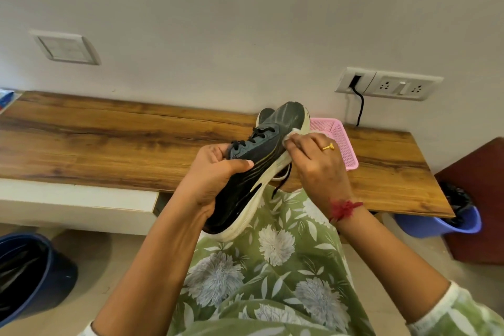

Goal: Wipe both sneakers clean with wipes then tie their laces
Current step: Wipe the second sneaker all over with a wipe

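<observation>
1. You are probably sitting in a room of a home, though little of it is showing.
2. A wooden desk top (109,139) is running along a plain white wall.
3. A socket panel (390,84) is sitting above it, and a dark blue bin (41,281) and a lilac bin (447,224) are standing on the floor.

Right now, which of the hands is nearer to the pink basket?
The right. The right hand, holding a wipe against the sneaker, is just in front of the pink basket. The left hand grips the sneaker further to the left.
</observation>
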Demonstrator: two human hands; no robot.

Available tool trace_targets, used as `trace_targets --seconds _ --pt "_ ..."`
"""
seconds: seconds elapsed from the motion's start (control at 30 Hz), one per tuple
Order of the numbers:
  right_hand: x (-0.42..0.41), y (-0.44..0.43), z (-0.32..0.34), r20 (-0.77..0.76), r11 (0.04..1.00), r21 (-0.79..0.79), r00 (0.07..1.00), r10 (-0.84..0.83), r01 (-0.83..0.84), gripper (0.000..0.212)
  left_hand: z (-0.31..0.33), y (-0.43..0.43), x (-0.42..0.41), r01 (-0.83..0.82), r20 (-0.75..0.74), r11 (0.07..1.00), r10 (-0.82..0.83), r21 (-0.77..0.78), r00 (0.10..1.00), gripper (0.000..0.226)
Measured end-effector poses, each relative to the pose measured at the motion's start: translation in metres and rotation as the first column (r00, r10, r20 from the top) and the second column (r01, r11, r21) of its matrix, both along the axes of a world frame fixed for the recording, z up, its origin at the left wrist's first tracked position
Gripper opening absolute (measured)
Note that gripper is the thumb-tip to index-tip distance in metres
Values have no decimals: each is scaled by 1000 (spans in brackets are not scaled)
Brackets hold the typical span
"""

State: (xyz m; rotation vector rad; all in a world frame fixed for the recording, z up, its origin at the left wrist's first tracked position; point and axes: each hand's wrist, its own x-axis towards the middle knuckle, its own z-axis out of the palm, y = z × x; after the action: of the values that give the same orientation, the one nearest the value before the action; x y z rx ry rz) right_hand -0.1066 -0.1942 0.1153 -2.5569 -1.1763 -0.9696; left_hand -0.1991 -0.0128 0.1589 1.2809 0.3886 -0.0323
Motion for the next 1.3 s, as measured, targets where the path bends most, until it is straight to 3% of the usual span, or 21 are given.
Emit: trace_targets --seconds 0.07,0.17,0.27,0.4,0.5,0.57,0.6,0.67,0.77,0.9,1.0,1.1,1.23,1.3 --pt "-1 -2 7 -73 994 110 997 -21 29 29 -2 2 2 -4 -12 1000 4 23 1000 19" --pt "-21 14 16 -65 960 265 992 105 -84 27 -1 1 2 22 -19 999 -21 26 1000 19" --pt "-30 22 7 -42 977 156 987 157 -148 25 -2 0 3 61 -21 998 -61 -15 998 16" --pt "1 7 12 -85 996 88 996 2 6 26 -4 -2 2 49 -75 996 -55 -72 996 8" --pt "6 -2 30 -262 928 358 965 -6 103 30 -7 3 2 36 -116 995 -47 -92 992 25" --pt "-5 0 36 -314 855 494 949 3 161 32 -7 7 2 76 -110 988 -91 -132 990 11" --pt "-15 4 36 -325 849 505 946 19 156 33 -9 10 3 86 -108 985 -103 -151 989 16" --pt "-39 16 30 -288 906 422 953 97 35 32 -9 11 4 111 -115 974 -136 -198 984 29" --pt "-60 25 19 -67 966 171 976 206 -192 23 -5 8 3 158 -90 951 -188 -267 978 21" --pt "-37 19 26 -27 983 -15 982 185 -185 24 -4 3 1 182 -78 958 -203 -223 976 26" --pt "-19 12 40 -127 994 50 986 104 -98 29 -4 0 1 166 -96 973 -183 -159 978 28" --pt "-41 24 43 -144 967 214 975 171 -138 31 0 -5 4 122 -72 982 -134 -144 988 27" --pt "-65 33 21 20 951 110 957 290 -291 21 2 -7 7 34 -24 983 -39 -181 999 23" --pt "-54 27 16 77 958 54 957 278 -283 18 1 -5 4 19 -55 986 -29 -167 998 22"
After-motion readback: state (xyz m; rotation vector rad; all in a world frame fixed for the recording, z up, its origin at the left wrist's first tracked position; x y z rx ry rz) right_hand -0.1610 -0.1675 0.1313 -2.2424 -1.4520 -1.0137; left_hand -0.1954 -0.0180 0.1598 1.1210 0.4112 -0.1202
